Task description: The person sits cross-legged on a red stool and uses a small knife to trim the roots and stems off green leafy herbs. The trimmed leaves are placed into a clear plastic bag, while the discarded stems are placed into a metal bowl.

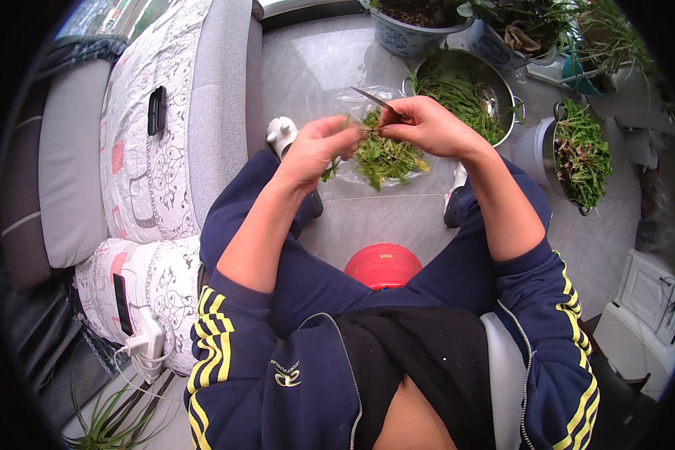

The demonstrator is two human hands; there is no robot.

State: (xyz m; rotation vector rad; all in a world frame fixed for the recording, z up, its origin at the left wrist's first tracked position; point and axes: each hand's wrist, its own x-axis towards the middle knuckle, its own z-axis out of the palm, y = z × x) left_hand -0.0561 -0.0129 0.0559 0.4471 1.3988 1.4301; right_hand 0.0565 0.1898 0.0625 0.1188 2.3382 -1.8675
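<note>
My left hand (pixel 327 147) grips a small leafy green plant, with leaves hanging below the fingers and its stem end pointing right. In my right hand (pixel 427 126) is a knife (pixel 371 97), its blade pointing up and left. The right thumb pinches close to the plant's stem end, and the two hands almost meet there. Under them, a pile of loose greens (pixel 391 160), some yellowed, lies on a clear plastic bag (pixel 346 174) on the floor. Just beyond my right hand, a steel basin (pixel 503 84) holds more greens (pixel 447 84).
To the right, greens (pixel 582 154) heap in a metal pot beside a grey bucket (pixel 531 147). Potted plants (pixel 410 34) line the far side. A red round stool (pixel 383 264) is between my legs. Left is a sofa (pixel 219 107) with a phone (pixel 122 304) and a power strip (pixel 149 340).
</note>
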